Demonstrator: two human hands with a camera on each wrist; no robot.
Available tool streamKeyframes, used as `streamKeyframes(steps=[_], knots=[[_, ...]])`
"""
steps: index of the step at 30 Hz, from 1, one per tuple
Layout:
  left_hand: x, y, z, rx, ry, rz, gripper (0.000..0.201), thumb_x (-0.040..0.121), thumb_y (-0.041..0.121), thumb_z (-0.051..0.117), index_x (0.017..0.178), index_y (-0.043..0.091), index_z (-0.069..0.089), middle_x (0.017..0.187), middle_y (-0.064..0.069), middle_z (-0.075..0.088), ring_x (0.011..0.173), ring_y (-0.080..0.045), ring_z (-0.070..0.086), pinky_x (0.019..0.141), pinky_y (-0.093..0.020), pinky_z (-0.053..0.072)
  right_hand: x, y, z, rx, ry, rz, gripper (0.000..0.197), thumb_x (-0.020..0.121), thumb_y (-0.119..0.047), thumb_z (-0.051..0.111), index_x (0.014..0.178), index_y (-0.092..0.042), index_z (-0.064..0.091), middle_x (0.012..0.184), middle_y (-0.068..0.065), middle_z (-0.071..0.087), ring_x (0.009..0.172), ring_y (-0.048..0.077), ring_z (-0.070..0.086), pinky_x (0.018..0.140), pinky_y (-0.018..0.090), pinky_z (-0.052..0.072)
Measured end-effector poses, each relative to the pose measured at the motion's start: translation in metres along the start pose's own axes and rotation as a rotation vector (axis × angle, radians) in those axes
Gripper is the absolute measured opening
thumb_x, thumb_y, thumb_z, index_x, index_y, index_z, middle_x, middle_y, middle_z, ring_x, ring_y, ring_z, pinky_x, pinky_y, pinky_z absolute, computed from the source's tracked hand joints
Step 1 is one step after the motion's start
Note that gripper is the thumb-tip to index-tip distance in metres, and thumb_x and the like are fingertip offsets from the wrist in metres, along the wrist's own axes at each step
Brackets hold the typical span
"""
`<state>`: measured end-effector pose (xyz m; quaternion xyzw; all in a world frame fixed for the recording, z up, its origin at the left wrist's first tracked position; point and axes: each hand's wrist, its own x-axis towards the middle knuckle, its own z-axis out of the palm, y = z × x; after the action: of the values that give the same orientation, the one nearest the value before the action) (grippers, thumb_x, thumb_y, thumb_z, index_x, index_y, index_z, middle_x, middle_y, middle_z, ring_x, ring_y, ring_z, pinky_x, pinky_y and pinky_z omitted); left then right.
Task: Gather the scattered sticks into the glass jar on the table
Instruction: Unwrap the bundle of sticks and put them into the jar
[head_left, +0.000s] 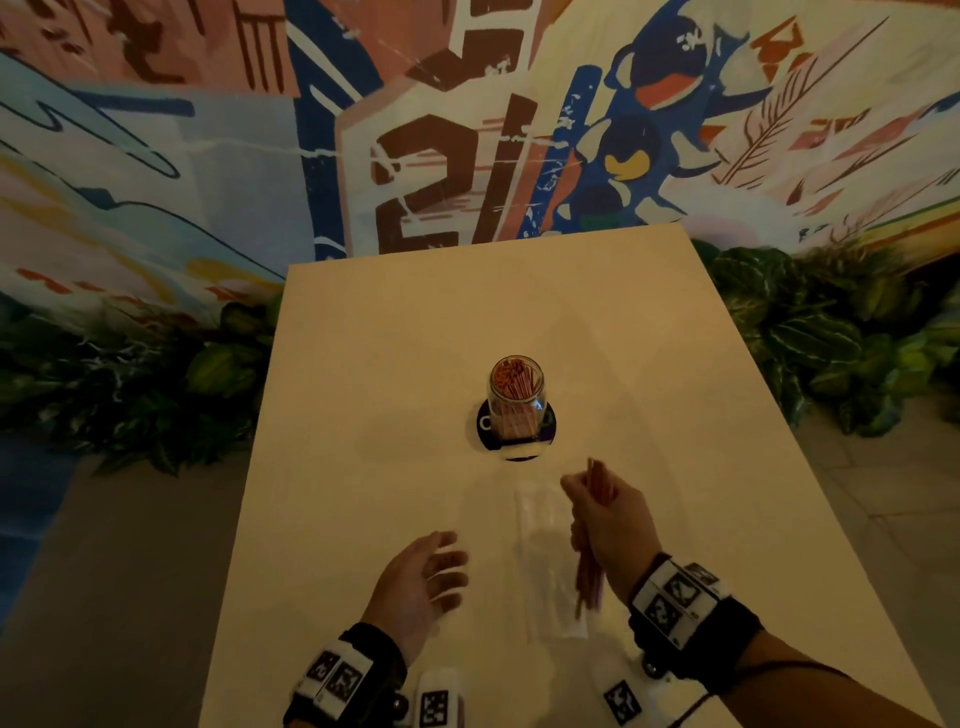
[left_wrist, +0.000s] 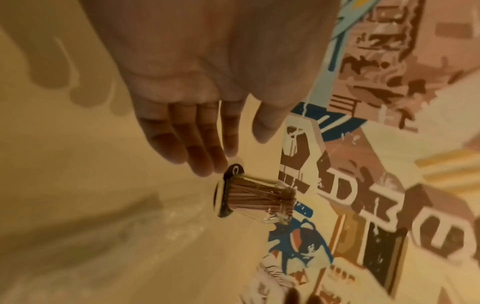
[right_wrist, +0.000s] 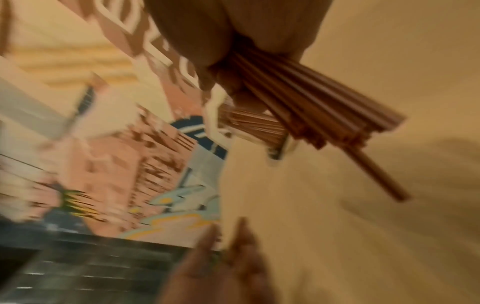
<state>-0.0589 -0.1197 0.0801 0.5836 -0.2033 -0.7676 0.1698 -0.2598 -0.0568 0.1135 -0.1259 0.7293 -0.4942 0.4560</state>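
A glass jar (head_left: 515, 396) packed with thin reddish sticks stands upright on a dark round coaster (head_left: 488, 427) in the middle of the table (head_left: 363, 364). The same jar (left_wrist: 259, 199) shows in the left wrist view just beyond my fingertips. My right hand (head_left: 605, 517) grips a bundle of sticks (head_left: 589, 582) a little in front of the jar, above the table; in the right wrist view the bundle (right_wrist: 319, 109) fans out of my fist. My left hand (head_left: 423, 582) hovers near the front with straight fingers, holding nothing.
A clear plastic wrapper (head_left: 545, 561) lies flat on the table under my right hand. Green leafy plants (head_left: 831, 332) line both sides of the table, and a painted mural wall (head_left: 441, 156) stands behind it. Tagged markers (head_left: 435, 706) sit at the table's front edge.
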Motion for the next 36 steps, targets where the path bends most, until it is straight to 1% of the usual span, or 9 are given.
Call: streamKeyframes(steps=[5,8,12,18,22,28,31,34,36], knots=[[-0.020,0.004,0.038,-0.404,-0.223,-0.229,0.060,0.090,0.053,0.043,0.107,-0.002,0.061,0.102,-0.024,0.067,0.092,-0.037,0.064,0.086,-0.047,0.048,-0.047,-0.069,0.027,0.302,-0.112,-0.368,0.016,0.089,-0.015,0.055,0.074,-0.020,0.058,0.044,-0.002,0.049,0.042,0.016,0.045,0.051,0.034,0.045],[-0.037,0.003,0.064,-0.466,-0.330,-0.216,0.058,0.080,0.051,0.048,0.093,0.000,0.073,0.095,-0.021,0.073,0.082,-0.034,0.071,0.077,-0.043,0.056,-0.060,-0.066,0.043,0.161,-0.178,-0.476,0.027,0.087,-0.015,0.060,0.065,-0.030,0.058,0.046,0.001,0.056,0.044,0.019,0.052,0.047,0.030,0.048],[-0.054,0.003,0.082,-0.554,-0.392,-0.087,0.042,0.056,0.033,0.081,0.087,0.004,0.077,0.095,-0.017,0.075,0.081,-0.029,0.073,0.065,-0.036,0.060,-0.066,-0.048,0.050,0.092,-0.237,-0.440,0.020,0.083,-0.010,0.066,0.072,-0.026,0.060,0.058,0.008,0.058,0.055,0.024,0.056,0.058,0.041,0.052],[-0.045,0.003,0.075,-0.538,-0.375,-0.090,0.048,0.093,0.030,0.038,0.089,-0.001,0.075,0.088,-0.020,0.074,0.073,-0.029,0.073,0.059,-0.034,0.060,-0.065,-0.048,0.037,0.175,-0.289,-0.426,0.013,0.082,0.000,0.064,0.089,-0.009,0.058,0.061,0.014,0.059,0.055,0.021,0.062,0.057,0.031,0.053],[-0.043,0.001,0.073,-0.499,-0.384,-0.091,0.043,0.090,0.033,0.042,0.095,0.001,0.071,0.088,-0.018,0.074,0.072,-0.028,0.073,0.061,-0.033,0.060,-0.062,-0.051,0.035,0.130,-0.245,-0.491,0.017,0.085,-0.001,0.061,0.075,-0.015,0.059,0.052,-0.002,0.054,0.048,0.013,0.051,0.051,0.025,0.045],[-0.053,0.001,0.082,-0.509,-0.484,-0.050,0.035,0.068,0.030,0.066,0.090,0.002,0.073,0.093,-0.017,0.073,0.079,-0.029,0.073,0.065,-0.035,0.060,-0.061,-0.051,0.034,-0.006,-0.331,-0.510,0.015,0.084,-0.008,0.064,0.073,-0.018,0.059,0.061,0.000,0.060,0.058,0.015,0.056,0.060,0.030,0.049],[-0.044,-0.002,0.080,-0.482,-0.442,-0.048,0.041,0.074,0.032,0.056,0.101,0.004,0.068,0.099,-0.016,0.071,0.082,-0.028,0.072,0.067,-0.034,0.059,-0.058,-0.050,0.034,-0.015,-0.343,-0.479,0.014,0.085,-0.016,0.062,0.072,-0.021,0.058,0.065,0.005,0.061,0.061,0.018,0.057,0.062,0.037,0.050],[-0.042,-0.002,0.078,-0.500,-0.456,-0.048,0.034,0.079,0.030,0.050,0.077,0.007,0.074,0.097,-0.015,0.071,0.082,-0.027,0.072,0.071,-0.034,0.058,-0.058,-0.050,0.035,-0.041,-0.359,-0.434,0.018,0.089,-0.013,0.058,0.071,-0.016,0.056,0.061,-0.001,0.061,0.057,0.013,0.057,0.062,0.034,0.049],[-0.046,0.001,0.077,-0.489,-0.481,-0.051,0.033,0.084,0.029,0.048,0.082,0.006,0.072,0.103,-0.015,0.069,0.089,-0.027,0.070,0.077,-0.036,0.055,-0.058,-0.053,0.034,-0.042,-0.333,-0.448,0.018,0.089,-0.013,0.057,0.072,-0.009,0.056,0.060,0.002,0.061,0.058,0.016,0.057,0.061,0.034,0.049]])
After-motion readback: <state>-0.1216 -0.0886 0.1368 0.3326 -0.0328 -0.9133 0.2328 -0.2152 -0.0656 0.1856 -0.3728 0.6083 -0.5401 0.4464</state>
